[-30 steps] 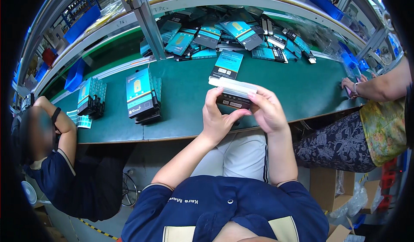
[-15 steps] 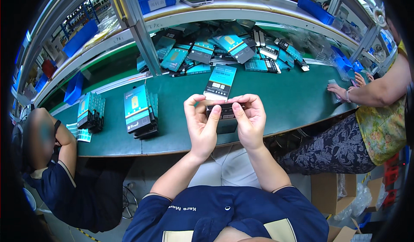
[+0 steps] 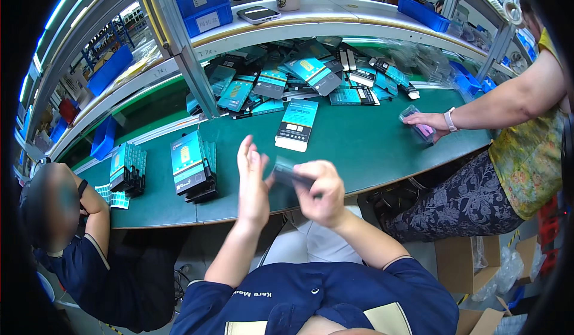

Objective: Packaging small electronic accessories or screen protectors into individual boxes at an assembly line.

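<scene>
Over the table's front edge, my right hand (image 3: 323, 193) grips a dark, thin box (image 3: 290, 175), blurred by motion and tilted with its end toward my left hand. Upright beside that end is my left hand (image 3: 253, 185), its fingers stretched out; whether the palm touches the box cannot be made out. A turquoise and black flat carton (image 3: 299, 120) with a pale end flap lies on the green table just beyond my hands. To the left stand a stack of similar cartons (image 3: 192, 161) and a smaller stack (image 3: 124, 166).
A heap of turquoise and black cartons (image 3: 311, 75) lies at the back, below a shelf (image 3: 341, 13) with blue bins. At right, a co-worker's hand (image 3: 426, 121) rests on a clear pack with something pink. Another person (image 3: 89, 215) sits at left. Cardboard boxes (image 3: 466, 269) stand lower right.
My left hand has let go of the box and opened; my right hand now holds it alone, turned and tilted. The co-worker's hand has moved left over the table with a clear pack.
</scene>
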{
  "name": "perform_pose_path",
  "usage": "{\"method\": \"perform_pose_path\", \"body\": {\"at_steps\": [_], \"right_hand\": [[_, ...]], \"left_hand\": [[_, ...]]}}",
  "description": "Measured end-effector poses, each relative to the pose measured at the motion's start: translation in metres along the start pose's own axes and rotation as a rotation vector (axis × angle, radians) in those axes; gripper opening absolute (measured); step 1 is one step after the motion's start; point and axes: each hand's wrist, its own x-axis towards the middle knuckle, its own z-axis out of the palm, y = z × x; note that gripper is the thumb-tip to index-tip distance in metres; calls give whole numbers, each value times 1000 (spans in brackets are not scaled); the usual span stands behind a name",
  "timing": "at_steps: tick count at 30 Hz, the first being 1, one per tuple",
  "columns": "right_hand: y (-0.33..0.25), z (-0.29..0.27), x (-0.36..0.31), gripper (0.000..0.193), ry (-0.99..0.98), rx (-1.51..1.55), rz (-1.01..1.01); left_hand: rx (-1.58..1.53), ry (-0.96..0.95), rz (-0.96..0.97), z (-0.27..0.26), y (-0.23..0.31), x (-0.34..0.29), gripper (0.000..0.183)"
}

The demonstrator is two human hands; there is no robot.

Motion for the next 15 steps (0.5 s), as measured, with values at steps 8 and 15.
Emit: {"method": "perform_pose_path", "body": {"at_steps": [8,15], "right_hand": [[38,-1,20,38,-513,-398,122],[41,-45,0,44,-776,-227,257]], "left_hand": [[680,265,378,-103,66,29,52],[1684,-13,789,-57,71,20,46]]}}
